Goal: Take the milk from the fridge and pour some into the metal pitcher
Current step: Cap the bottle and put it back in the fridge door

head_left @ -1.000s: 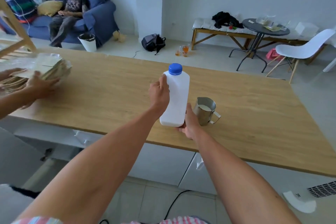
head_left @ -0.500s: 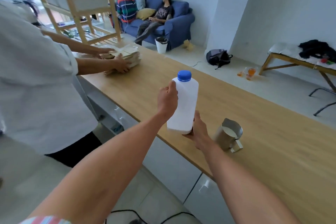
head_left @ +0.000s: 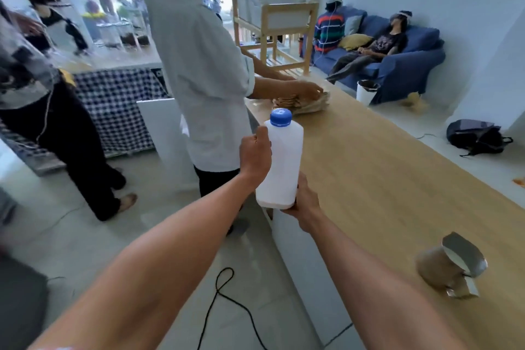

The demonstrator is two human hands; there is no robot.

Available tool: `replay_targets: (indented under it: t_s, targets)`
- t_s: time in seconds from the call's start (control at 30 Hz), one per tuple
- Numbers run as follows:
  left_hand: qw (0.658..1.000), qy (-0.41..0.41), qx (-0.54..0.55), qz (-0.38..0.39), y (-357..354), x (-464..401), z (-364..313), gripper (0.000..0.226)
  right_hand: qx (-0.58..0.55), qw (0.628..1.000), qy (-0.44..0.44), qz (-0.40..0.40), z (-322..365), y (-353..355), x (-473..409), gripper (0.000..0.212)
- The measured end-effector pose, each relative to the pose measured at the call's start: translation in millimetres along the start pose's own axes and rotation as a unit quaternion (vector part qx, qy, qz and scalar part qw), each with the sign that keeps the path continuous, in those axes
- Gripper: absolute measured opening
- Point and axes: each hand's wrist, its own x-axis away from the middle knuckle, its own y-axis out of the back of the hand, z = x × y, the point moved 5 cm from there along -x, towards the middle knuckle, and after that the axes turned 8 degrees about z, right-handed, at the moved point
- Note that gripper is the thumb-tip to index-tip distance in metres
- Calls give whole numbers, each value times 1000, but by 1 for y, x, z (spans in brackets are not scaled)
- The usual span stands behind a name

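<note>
White unlabelled milk bottle, blue cap, both hands gripping

White milk bottle, blue-capped, upright, held aloft; metal pitcher holding milk on the counter.

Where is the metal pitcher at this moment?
In the head view, the metal pitcher stands low right on the wooden counter, apart from the milk bottle.

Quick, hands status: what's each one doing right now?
Left hand: closed around the side of the milk bottle.
Right hand: cupped under the milk bottle's base, supporting it.
</note>
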Motion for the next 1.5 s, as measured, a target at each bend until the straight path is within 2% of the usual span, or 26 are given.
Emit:
replay_targets:
  t_s: [0.1,0.3,0.5,0.63,0.83,1.07,1.27,1.37,1.5]
  targets:
    - [998,7,27,-63,66,-2,2,55,48,998,-9,33,-8,-58,-17,60]
    - [987,-15,16,-160,211,16,-4,52,44,990,-26,133,-15,-204,5,37]
    - [961,-25,-20,-275,362,48,-10,48,79,972,-39,217,-47,-354,27,58]
    - [936,-38,-53,-345,454,83,-19,40,103,955,-49,275,-63,-452,52,57]
    - [897,-24,-67,-437,578,142,-16,43,141,920,-69,358,-102,-576,99,59]
    - [826,-20,-56,-560,676,213,-11,46,189,860,-85,467,-144,-683,159,58]
    - [784,6,-62,-617,731,256,0,46,229,803,-97,541,-179,-757,189,62]
    - [741,22,-62,-668,754,274,2,44,242,761,-106,593,-189,-787,205,53]
    - [696,30,-67,-715,775,283,-3,41,265,720,-115,631,-199,-826,212,52]
